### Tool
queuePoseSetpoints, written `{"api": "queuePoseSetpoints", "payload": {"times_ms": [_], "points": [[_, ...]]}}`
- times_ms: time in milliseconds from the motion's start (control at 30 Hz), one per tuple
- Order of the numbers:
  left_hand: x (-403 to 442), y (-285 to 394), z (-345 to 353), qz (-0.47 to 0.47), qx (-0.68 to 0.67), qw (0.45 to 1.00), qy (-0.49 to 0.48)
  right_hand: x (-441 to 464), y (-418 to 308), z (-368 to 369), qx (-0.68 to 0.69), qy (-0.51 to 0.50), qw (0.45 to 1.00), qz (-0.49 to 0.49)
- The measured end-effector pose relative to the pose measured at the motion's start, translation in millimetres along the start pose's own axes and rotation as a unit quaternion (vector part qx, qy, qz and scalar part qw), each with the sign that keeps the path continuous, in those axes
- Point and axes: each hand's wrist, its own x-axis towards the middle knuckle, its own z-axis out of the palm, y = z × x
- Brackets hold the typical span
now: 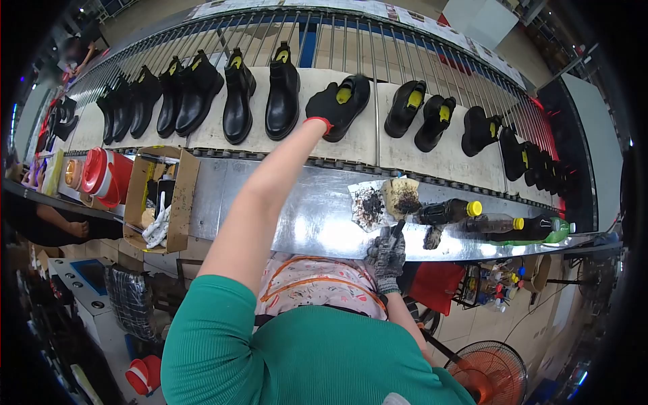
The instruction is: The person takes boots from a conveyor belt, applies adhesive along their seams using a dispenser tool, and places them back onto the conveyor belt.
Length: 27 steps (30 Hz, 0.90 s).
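Note:
My left hand (pixel 322 102), in a black glove with a red cuff, reaches over the conveyor and grips a black ankle boot (pixel 356 94) with a yellow insole. Its fingers blend with the dark boot and are partly hidden. Over the metal ledge, my right hand (pixel 387 256) wears a stained grey glove, closed around a slim dark tool (pixel 399 228) whose exact kind I cannot make out. Just beyond the tool lie a white cloth (pixel 358 196) and a tan sponge-like pad (pixel 410 187), both smeared with black. A dark bottle with a yellow cap (pixel 445 212) lies beside them.
More black boots (pixel 282 94) line the conveyor belt (pixel 202 143) on both sides. A cardboard box (pixel 182 202) with a stained cloth and a red-and-white container (pixel 106 177) stand at left. Several bottles (pixel 496 223) lie at right. A fan (pixel 487 371) stands below.

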Motion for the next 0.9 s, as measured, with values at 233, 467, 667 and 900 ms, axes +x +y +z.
{"api": "queuePoseSetpoints", "payload": {"times_ms": [233,467,667,900], "points": [[-32,-15,10,-0.038,-0.052,0.996,0.063,0,0,-3,-0.049,-0.001,0.999,0.001],[-212,-95,42,0.073,0.178,0.98,0.059,6,7,-10,-0.115,0.009,0.993,-0.023],[-262,-93,27,0.1,0.135,0.985,0.034,5,4,-5,-0.105,0.018,0.994,-0.02],[-262,-95,27,0.096,0.13,0.987,0.022,8,7,-9,-0.144,0.034,0.988,-0.041]]}}
